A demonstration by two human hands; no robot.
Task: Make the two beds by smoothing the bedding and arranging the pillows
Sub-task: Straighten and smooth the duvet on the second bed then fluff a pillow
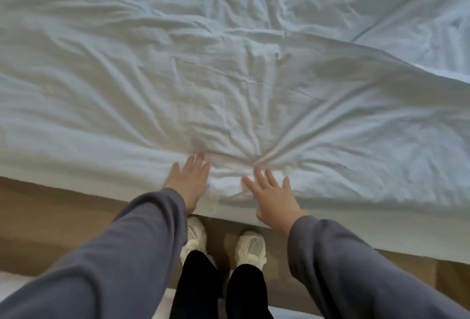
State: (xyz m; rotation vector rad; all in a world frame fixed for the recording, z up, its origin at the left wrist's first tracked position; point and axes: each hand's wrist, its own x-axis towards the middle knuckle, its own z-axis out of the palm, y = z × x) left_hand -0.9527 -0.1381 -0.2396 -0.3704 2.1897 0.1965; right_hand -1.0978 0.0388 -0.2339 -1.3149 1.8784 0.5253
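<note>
A white, heavily creased duvet (229, 76) covers the bed and fills most of the view. Its near edge hangs over the bedside just in front of me. My left hand (189, 180) lies flat on that edge, fingers spread, holding nothing. My right hand (273, 197) lies flat beside it, fingers apart, palm down on the fabric. Creases fan out from a puckered spot between the two hands. At the upper right the duvet's edge ends over a smoother white sheet (432, 38). No pillows are in view.
A brown carpeted floor (50, 217) runs along the bedside in a narrow strip. My feet in white shoes (250, 246) stand close against the bed. White fabric (15, 283) of something else shows at the bottom left corner.
</note>
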